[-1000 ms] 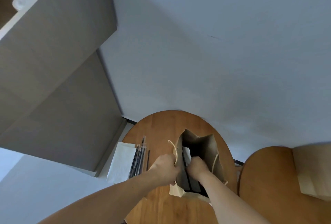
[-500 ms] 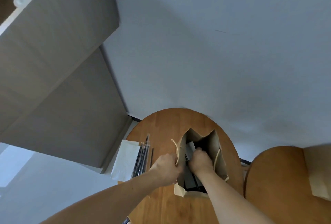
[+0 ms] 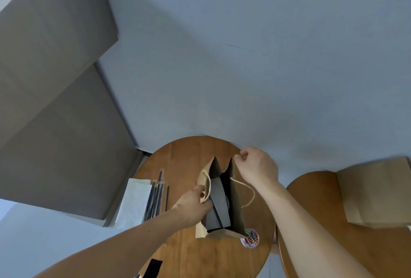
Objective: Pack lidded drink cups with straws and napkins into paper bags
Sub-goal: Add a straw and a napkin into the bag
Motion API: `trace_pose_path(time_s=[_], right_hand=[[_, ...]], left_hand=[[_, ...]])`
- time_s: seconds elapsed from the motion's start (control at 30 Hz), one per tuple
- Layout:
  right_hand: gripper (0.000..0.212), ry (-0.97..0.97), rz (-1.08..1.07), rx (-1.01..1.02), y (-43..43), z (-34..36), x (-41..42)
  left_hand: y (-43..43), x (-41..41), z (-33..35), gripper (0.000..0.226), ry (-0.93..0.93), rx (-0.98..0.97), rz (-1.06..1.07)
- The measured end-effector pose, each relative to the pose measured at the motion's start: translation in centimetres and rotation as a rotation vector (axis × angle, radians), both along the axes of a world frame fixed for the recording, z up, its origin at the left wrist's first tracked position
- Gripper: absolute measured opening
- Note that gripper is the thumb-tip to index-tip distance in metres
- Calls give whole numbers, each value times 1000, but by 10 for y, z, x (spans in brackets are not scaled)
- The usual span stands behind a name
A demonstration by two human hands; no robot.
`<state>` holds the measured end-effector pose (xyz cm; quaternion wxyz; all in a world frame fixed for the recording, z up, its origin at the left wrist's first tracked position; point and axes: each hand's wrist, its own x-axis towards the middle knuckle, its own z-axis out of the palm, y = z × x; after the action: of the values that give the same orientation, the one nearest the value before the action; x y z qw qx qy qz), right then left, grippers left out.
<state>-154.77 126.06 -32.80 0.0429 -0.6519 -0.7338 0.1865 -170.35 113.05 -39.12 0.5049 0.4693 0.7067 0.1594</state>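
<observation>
1. Holding the mouth apart w/ both hands: the brown kraft-paper bag [image 3: 236,211] stands upright mid-way on the round wooden table [image 3: 189,155], its top open toward us.
2. Our left hand [image 3: 191,207] is curled onto the bag's 9 o'clock wall at the rim, by the pale twisted-cord handle [image 3: 209,185]. Our right hand [image 3: 259,170] pinches the rim at approx 1 o'clock w/ fingertips closed; on paper or cord, we can't tell.
3. Inside we see a dark grey flat shape [image 3: 218,193] and a thin black straw [image 3: 216,215]. No cup lid is clearly visible.
4. Handling, our guess: the paper is light, thin and creased, so the walls flop and may tear at the folds. Best grip is the rim close to a cord anchor. For lifting, take both cords and support the base if the drink is heavy.
5. Textures: matte paper, limp rough cord, smooth varnished wood grain.
6. At 9 o'clock of the bag lie black straws in clear sleeves [image 3: 155,197], prob. stiff and slippery. Just beyond is a white stack of folded napkins [image 3: 135,202], soft.
7. At 5 o'clock sits a small round tub of coloured paper clips [image 3: 250,238]. At 3 o'clock, a second wooden table [image 3: 311,200] carries flat brown paper bags [image 3: 373,193].
</observation>
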Motion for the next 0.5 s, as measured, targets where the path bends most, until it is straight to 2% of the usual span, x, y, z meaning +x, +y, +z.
trace_pose_path(time_s=[0.1, 0.13, 0.2, 0.27, 0.37, 0.43, 0.5], right_hand=[[58, 266, -204, -398, 4, -7, 26], [60, 344, -265, -535, -1, -12, 32], [53, 378, -274, -693, -14, -25, 40], [53, 373, -246, -742, -26, -39, 44], [52, 368, -171, -720, -43, -55, 47], [38, 372, -108, -746, -52, -62, 47], [38, 370, -52, -754, -59, -68, 44]], left_hand=[[-3, 5, 0, 22, -32, -12, 35], [-4, 6, -1, 22, -41, -33, 53], [-9, 7, -3, 33, -65, -122, 68], [-16, 9, -3, 45, -78, -243, 29], [-25, 14, -3, 30, -42, -357, -60], [-27, 21, -3, 26, -10, -336, -59], [-22, 29, -2, 27, 88, -257, -74]])
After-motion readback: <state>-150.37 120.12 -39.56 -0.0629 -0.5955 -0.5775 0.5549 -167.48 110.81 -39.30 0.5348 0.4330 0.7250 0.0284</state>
